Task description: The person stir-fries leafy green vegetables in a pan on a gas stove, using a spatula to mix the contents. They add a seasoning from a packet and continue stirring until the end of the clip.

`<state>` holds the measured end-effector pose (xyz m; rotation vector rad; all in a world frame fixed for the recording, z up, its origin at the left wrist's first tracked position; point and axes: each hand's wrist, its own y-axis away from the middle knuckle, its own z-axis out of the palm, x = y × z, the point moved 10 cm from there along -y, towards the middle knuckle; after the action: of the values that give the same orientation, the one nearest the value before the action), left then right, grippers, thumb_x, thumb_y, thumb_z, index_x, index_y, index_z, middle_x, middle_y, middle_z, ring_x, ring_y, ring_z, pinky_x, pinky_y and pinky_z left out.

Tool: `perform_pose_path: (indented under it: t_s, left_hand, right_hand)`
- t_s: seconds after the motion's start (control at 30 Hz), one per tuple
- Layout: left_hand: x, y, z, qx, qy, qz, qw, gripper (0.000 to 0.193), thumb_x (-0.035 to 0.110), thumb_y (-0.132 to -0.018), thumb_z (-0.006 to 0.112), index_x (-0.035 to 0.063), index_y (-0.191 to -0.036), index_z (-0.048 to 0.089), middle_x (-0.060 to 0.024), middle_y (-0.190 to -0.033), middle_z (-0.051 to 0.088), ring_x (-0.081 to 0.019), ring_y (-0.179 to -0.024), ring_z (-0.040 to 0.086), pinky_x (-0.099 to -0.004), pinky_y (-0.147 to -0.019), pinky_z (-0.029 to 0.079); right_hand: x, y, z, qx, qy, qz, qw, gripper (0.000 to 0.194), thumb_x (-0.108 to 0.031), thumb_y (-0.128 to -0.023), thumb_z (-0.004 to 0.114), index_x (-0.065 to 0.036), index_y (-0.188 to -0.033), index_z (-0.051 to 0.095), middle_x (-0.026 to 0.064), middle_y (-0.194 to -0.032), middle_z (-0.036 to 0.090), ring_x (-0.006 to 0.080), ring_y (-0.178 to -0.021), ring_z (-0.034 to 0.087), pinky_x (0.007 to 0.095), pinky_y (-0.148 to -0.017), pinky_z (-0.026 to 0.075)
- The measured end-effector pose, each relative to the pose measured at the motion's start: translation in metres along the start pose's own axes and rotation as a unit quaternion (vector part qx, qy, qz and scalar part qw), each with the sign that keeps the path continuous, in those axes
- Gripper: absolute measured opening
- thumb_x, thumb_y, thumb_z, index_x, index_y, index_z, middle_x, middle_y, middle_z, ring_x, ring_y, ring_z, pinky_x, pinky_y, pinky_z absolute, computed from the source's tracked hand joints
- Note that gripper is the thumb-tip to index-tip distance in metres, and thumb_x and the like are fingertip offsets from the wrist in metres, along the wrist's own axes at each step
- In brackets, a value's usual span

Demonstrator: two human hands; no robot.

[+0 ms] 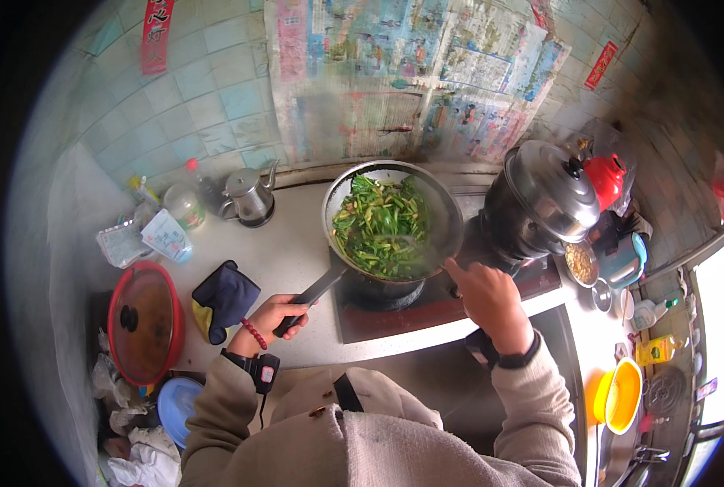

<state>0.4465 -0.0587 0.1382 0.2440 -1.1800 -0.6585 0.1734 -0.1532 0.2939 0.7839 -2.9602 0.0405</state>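
Note:
My left hand (281, 319) grips the black handle (313, 297) of a frying pan (331, 243). Chopped leafy greens (381, 225) fill much of the pan, and light steam blurs its right side. My right hand (490, 298) is curled by the pan's lower right rim, index finger stretched toward it. A motion-blurred cooking utensil (412, 245) reaches from that hand into the greens; its handle is mostly hidden. Under the pan is a dark cooktop (368, 325). A dark blue and yellow cloth (227, 298) lies left of my left hand.
Right of the pan stands a lidded steel pot (551, 195), with a small bowl of food (580, 265) beside it. A steel kettle (249, 198) is at the back left. A red basin with a lid (176, 316) sits left, a yellow basin (622, 395) far right.

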Motion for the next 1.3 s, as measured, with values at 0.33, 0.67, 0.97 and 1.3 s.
perform_pose_path:
  t_s: [0.33,0.67,0.97,1.3]
  left_hand:
    - [0.000,0.002,-0.001,0.024,-0.006,0.006,1.000,0.030,0.013,-0.092,0.052,0.0007,-0.119,0.054,-0.0050,-0.074,0.057,-0.0101,-0.047,0.047,-0.0232,-0.042,0.035]
    - [-0.003,0.001,-0.002,0.025,0.004,0.003,1.000,0.029,0.014,-0.092,0.053,0.0014,-0.118,0.055,-0.0050,-0.074,0.057,-0.0100,-0.048,0.048,-0.0233,-0.042,0.035]
    - [-0.003,0.000,0.001,0.016,0.003,0.001,1.000,0.028,0.014,-0.092,0.053,0.0022,-0.117,0.055,-0.0047,-0.075,0.058,-0.0101,-0.048,0.048,-0.0229,-0.042,0.035]
    - [-0.003,0.001,0.003,0.006,0.017,-0.001,1.000,0.032,0.014,-0.092,0.051,0.0016,-0.121,0.053,-0.0043,-0.076,0.057,-0.0100,-0.049,0.047,-0.0233,-0.042,0.035]
  right_hand:
    - [0.002,-0.029,0.001,0.037,0.000,-0.051,0.998,0.032,-0.008,-0.083,0.051,-0.012,-0.115,0.056,0.0104,-0.076,0.063,0.0296,-0.070,0.066,0.0394,-0.059,0.052]
    - [0.020,-0.023,-0.034,0.076,-0.002,-0.032,0.997,0.043,-0.017,-0.083,0.058,-0.026,-0.125,0.057,0.0092,-0.081,0.060,0.0289,-0.072,0.063,0.0389,-0.059,0.051]
    - [0.008,-0.087,-0.003,0.148,0.083,-0.055,0.984,0.046,-0.011,-0.085,0.053,-0.021,-0.129,0.050,0.0114,-0.095,0.059,0.0273,-0.084,0.065,0.0372,-0.063,0.055]
    - [0.060,0.013,-0.006,-0.054,0.011,-0.018,0.998,0.049,-0.012,-0.080,0.061,-0.018,-0.128,0.051,0.0146,-0.080,0.060,0.0343,-0.082,0.062,0.0434,-0.068,0.050]
